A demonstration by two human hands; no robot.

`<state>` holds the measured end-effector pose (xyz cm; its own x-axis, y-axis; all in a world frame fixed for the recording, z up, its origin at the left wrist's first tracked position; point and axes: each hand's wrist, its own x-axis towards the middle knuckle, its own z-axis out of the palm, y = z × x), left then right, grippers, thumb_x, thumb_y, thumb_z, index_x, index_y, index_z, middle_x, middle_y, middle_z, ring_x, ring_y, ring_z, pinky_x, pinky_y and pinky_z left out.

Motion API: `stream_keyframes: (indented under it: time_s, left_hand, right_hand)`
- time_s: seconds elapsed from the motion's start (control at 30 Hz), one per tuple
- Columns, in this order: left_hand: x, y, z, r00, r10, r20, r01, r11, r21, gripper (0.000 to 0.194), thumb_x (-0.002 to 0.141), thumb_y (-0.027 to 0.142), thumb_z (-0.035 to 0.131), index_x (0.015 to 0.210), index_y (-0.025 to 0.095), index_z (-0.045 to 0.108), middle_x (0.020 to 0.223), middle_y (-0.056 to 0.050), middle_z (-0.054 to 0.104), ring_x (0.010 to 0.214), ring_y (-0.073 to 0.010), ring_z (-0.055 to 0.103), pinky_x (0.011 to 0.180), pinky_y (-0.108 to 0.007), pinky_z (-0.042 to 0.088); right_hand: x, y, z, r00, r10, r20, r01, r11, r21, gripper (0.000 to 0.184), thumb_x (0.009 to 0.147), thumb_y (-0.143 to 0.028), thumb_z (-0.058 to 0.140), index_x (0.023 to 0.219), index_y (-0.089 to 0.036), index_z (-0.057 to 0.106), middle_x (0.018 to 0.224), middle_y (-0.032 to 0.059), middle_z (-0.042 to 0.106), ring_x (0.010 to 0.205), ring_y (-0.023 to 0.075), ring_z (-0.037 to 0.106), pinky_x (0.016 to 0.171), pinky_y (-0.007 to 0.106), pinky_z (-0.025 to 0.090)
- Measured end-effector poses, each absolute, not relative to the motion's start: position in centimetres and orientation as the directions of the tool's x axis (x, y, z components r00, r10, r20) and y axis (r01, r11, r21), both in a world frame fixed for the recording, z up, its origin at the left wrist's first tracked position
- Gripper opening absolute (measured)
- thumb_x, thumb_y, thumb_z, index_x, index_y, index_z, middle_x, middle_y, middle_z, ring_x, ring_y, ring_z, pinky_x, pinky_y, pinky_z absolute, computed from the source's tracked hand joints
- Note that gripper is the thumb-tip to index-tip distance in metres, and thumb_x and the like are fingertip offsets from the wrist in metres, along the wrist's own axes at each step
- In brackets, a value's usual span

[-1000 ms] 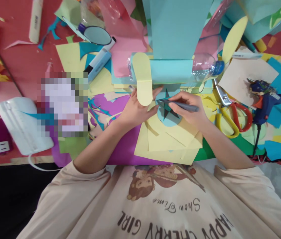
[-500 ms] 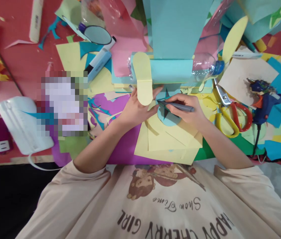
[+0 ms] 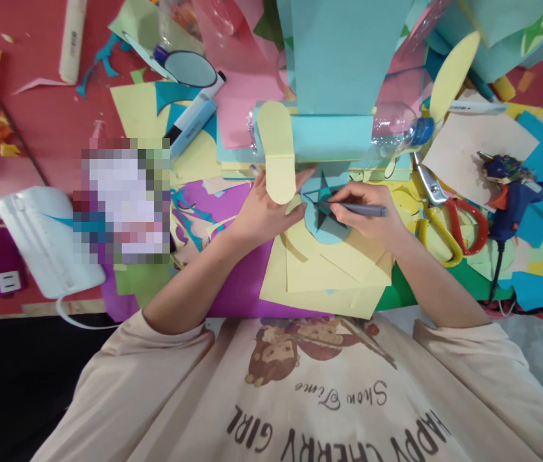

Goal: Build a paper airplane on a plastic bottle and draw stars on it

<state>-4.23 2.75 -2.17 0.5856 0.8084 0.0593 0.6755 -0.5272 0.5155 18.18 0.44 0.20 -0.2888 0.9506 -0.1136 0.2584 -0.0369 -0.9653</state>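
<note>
My right hand (image 3: pixel 370 208) is closed around a grey marker pen (image 3: pixel 362 210), its tip over a dark teal star (image 3: pixel 322 200) on a rounded light blue paper piece (image 3: pixel 329 235). My left hand (image 3: pixel 264 208) lies beside that piece with its thumb and forefinger apart, near the paper's left edge. A pale yellow paper strip with rounded ends (image 3: pixel 280 173) hangs over the left hand and hides part of its fingers. Just beyond the hands, a clear plastic bottle with a blue cap (image 3: pixel 423 131) lies on its side, wrapped in light blue paper (image 3: pixel 334 138).
Scissors with red and yellow handles (image 3: pixel 466 224) and a blue glue gun (image 3: pixel 507 205) lie to the right. Yellow paper sheets (image 3: pixel 329 276) are under the work. To the left are a blurred-out phone-like object (image 3: pixel 124 199), a white case (image 3: pixel 52 244) and a blue-and-black marker (image 3: pixel 194 125).
My right hand has shifted slightly right with the marker, whose tip has moved from the star's left point towards its middle. My left hand has stayed in place.
</note>
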Motion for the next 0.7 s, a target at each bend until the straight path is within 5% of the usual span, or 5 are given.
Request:
stream_keyframes:
  time_s: [0.7]
  left_hand:
    - [-4.2, 2.7, -2.1, 0.583, 0.811, 0.049, 0.678, -0.518, 0.522, 0.051, 0.094, 0.03, 0.048, 0.143, 0.015, 0.046, 0.134, -0.016, 0.059, 0.132, -0.0306, 0.052, 0.114, -0.048, 0.038]
  right_hand:
    - [17.5, 0.6, -0.6, -0.298, 0.953, -0.047, 0.263, 0.035, -0.964, 0.022, 0.083, -0.04, 0.069, 0.09, -0.019, 0.071, 0.082, 0.0008, 0.071, 0.071, 0.0129, 0.063, 0.063, 0.025, 0.046]
